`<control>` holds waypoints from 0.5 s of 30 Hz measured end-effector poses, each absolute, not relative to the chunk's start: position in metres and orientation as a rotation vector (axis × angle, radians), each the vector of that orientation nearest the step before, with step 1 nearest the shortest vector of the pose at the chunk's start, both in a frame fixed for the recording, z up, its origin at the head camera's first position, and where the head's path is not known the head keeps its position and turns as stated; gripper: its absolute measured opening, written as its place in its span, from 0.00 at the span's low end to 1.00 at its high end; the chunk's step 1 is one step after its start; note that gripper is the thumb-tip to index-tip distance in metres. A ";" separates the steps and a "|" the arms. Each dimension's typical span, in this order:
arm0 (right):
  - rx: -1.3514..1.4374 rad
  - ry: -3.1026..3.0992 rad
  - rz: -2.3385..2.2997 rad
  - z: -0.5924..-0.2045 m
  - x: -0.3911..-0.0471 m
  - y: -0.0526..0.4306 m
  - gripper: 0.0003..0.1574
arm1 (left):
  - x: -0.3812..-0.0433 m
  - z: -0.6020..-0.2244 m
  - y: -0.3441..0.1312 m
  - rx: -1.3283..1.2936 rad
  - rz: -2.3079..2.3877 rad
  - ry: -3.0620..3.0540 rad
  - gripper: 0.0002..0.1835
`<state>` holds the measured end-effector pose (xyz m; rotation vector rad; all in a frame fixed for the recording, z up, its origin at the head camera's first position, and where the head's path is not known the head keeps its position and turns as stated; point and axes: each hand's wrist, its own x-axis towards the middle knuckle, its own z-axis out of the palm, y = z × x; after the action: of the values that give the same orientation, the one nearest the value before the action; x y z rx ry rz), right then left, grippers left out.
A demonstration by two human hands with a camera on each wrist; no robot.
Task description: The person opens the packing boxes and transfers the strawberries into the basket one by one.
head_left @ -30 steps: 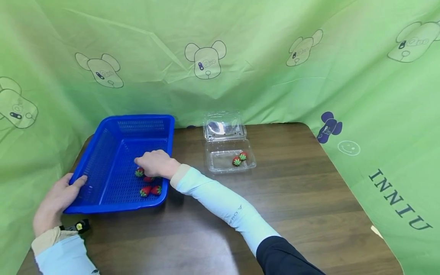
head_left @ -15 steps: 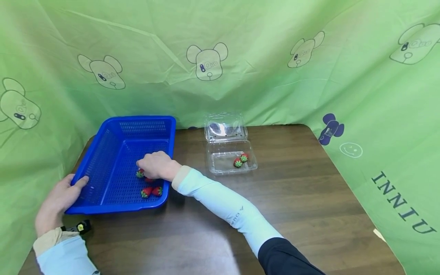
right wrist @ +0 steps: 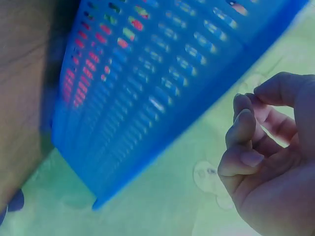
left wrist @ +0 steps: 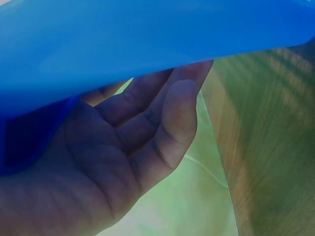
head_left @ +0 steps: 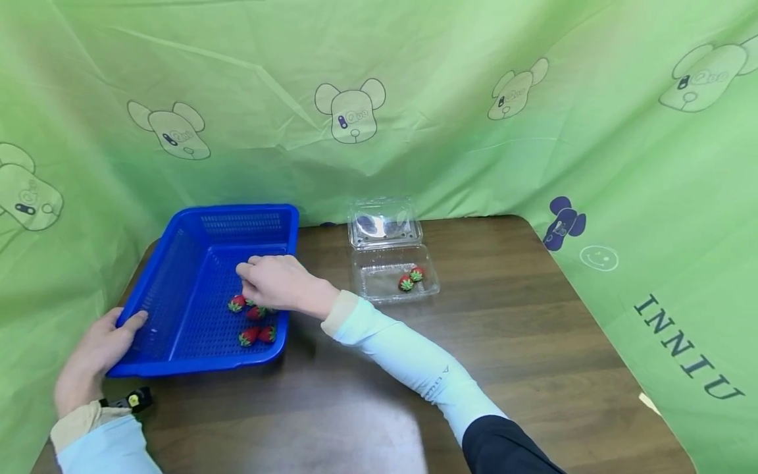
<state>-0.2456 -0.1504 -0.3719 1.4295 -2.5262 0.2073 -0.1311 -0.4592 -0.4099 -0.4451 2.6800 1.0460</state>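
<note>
In the head view, my left hand [head_left: 97,349] grips the blue basket [head_left: 198,365] at its left side, thumb over the rim. The left wrist view shows that hand's bent fingers [left wrist: 179,113] partly hidden by the blue plastic. My right hand [head_left: 278,283] is over the basket's right side, above several strawberries [head_left: 236,303], one of them partly covered. From the right wrist view, the fingers of this hand [right wrist: 275,162] are curled with tips close together, and no fruit shows between them. Two more strawberries [head_left: 248,336] lie nearer the basket's front.
A clear plastic clamshell box [head_left: 379,289] stands on the wooden table [head_left: 503,342], right of the basket, its lid [head_left: 385,227] raised behind. Two strawberries [head_left: 406,282] sit inside. A green printed cloth [head_left: 450,158] hangs around the back and sides.
My right hand has risen slightly and moved right, uncovering more strawberries beneath it. The left hand keeps its hold on the basket rim.
</note>
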 end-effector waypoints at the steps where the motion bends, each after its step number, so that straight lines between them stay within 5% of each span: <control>1: 1.415 -2.515 0.213 -0.371 -0.246 -0.145 0.10 | -0.131 -0.410 -0.459 -0.440 1.039 2.688 0.37; 15: 1.256 -2.477 0.267 -0.367 -0.276 -0.072 0.09 | -0.133 -0.409 -0.462 -0.404 0.999 2.676 0.37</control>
<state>-0.2755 -0.0717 -0.3671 1.2559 -2.4765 0.2670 -0.1330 -0.4616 -0.4088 -0.4041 2.6762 0.9992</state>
